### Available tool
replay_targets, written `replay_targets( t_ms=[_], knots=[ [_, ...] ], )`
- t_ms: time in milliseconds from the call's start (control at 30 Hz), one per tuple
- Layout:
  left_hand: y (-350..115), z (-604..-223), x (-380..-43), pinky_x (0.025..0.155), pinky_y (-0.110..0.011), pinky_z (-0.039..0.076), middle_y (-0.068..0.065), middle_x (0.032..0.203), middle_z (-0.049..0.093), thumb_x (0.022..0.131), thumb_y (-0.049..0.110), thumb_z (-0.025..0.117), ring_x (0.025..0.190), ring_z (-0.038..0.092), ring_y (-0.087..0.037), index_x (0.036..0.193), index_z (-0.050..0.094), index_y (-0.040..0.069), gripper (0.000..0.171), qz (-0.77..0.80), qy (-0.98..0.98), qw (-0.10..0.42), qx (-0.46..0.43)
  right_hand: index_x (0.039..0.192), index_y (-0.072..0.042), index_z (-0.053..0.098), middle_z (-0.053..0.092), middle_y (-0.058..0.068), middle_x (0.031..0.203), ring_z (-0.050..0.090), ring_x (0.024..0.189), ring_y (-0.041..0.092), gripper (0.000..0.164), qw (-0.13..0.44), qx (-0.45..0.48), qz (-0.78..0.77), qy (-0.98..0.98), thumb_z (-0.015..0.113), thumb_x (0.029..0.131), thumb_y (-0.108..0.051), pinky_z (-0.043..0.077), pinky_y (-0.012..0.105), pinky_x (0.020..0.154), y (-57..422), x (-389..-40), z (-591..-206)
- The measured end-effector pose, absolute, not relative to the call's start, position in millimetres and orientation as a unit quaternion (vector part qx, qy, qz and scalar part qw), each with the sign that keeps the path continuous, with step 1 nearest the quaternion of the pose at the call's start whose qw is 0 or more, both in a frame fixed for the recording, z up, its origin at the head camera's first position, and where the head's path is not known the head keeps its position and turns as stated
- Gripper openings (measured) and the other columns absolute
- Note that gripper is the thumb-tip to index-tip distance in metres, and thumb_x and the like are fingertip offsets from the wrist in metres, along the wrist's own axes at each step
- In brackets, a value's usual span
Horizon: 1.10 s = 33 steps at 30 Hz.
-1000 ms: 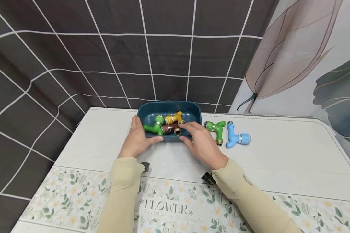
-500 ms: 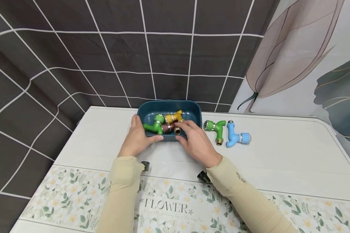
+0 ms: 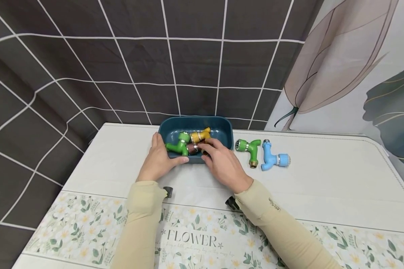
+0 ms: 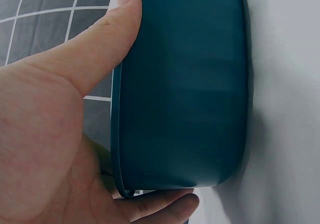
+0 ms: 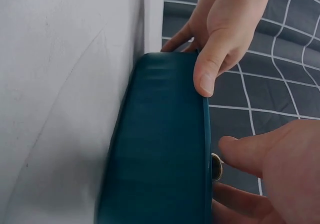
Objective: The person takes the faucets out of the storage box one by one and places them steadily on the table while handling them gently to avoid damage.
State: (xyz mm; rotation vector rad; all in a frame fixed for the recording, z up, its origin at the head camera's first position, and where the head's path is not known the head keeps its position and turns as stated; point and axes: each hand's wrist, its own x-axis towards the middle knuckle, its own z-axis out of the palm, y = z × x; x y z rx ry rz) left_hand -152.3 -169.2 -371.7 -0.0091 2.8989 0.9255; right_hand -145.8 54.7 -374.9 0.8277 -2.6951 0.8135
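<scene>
In the head view a dark teal plastic bin holds a green tap, a yellow tap and a brown tap. My left hand grips the bin's near left corner, thumb on the front rim and fingers along the left side. My right hand reaches over the front rim, its thumb and fingers curled round the brown tap's brass end, which they mostly cover. From the right wrist, a brass ring shows between that thumb and the fingers.
Right of the bin, a second green tap and a light blue tap lie on the white table cover. A dark tiled-pattern curtain hangs close behind the bin. Black camera mounts sit at both wrists.
My right hand has shifted left and closer in over the brown tap, covering its brass end. The left hand and the bin have stayed in place.
</scene>
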Motion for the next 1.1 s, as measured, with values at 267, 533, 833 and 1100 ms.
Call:
replay_targets(
  t_ms=[267, 533, 833, 1100],
  knots=[
    [-168.7, -372.4, -151.9, 0.115, -0.051, 0.031, -0.025, 0.165, -0.003, 0.082, 0.05, 0.081, 0.147, 0.024, -0.044, 0.154, -0.002, -0.014, 0.127, 0.302, 0.952, 0.042, -0.002, 0.133, -0.007, 0.065, 0.058, 0.013, 0.136, 0.062, 0.116, 0.027, 0.034, 0.079, 0.291, 0.254, -0.919, 0.064, 0.099, -0.01, 0.056, 0.04, 0.086, 52.3, -147.9, -376.8],
    [-168.6, -371.8, -151.6, 0.116, -0.051, 0.03, -0.026, 0.165, -0.003, 0.082, 0.049, 0.081, 0.148, 0.023, -0.044, 0.154, -0.002, -0.015, 0.126, 0.302, 0.953, 0.04, -0.001, 0.131, -0.005, 0.066, 0.06, 0.014, 0.134, 0.062, 0.117, 0.028, 0.031, 0.074, 0.297, 0.227, -0.924, 0.061, 0.101, -0.01, 0.055, 0.042, 0.087, 50.7, -148.9, -377.7],
    [-169.2, -372.4, -152.0, 0.115, -0.051, 0.031, -0.025, 0.165, -0.005, 0.082, 0.05, 0.081, 0.148, 0.023, -0.044, 0.154, -0.003, -0.013, 0.127, 0.305, 0.951, 0.044, -0.002, 0.13, -0.004, 0.067, 0.061, 0.014, 0.13, 0.064, 0.113, 0.027, 0.031, 0.083, 0.297, 0.231, -0.923, 0.063, 0.1, -0.009, 0.056, 0.04, 0.085, 49.9, -148.8, -378.5],
    [-169.6, -372.7, -152.3, 0.115, -0.051, 0.031, -0.026, 0.164, -0.006, 0.082, 0.049, 0.081, 0.148, 0.023, -0.044, 0.154, -0.003, -0.014, 0.127, 0.306, 0.951, 0.041, 0.003, 0.128, -0.002, 0.068, 0.061, 0.015, 0.127, 0.066, 0.107, 0.028, 0.029, 0.09, 0.287, 0.238, -0.923, 0.062, 0.1, -0.008, 0.057, 0.038, 0.078, 50.5, -148.9, -377.7]
  ],
)
